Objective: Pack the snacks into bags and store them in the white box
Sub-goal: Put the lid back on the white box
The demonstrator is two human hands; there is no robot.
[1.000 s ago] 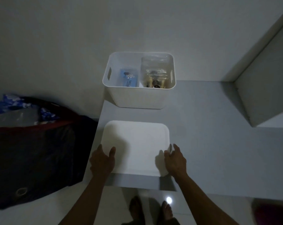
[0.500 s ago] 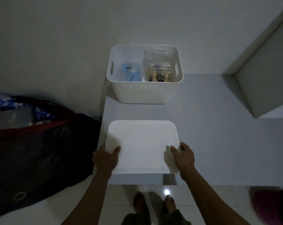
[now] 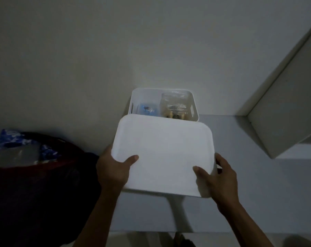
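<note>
The white box (image 3: 194,106) stands at the back of the grey counter against the wall. Inside it I see a clear bag with blue-wrapped snacks (image 3: 147,110) on the left and a clear bag with brown snacks (image 3: 175,107) on the right. A flat white lid (image 3: 165,154) hangs in the air in front of the box and hides its front wall. My left hand (image 3: 113,171) grips the lid's near left edge, thumb on top. My right hand (image 3: 218,177) grips its near right corner, thumb on top.
The grey counter (image 3: 258,193) runs to the right, where a white cabinet panel (image 3: 285,107) juts out. A dark bag (image 3: 35,184) with blue packets (image 3: 10,138) showing sits on the left beside the counter. The room is dim.
Both hands have taken hold of the lid and lifted it off the counter, carrying it up and toward the box. The camera view has tilted up.
</note>
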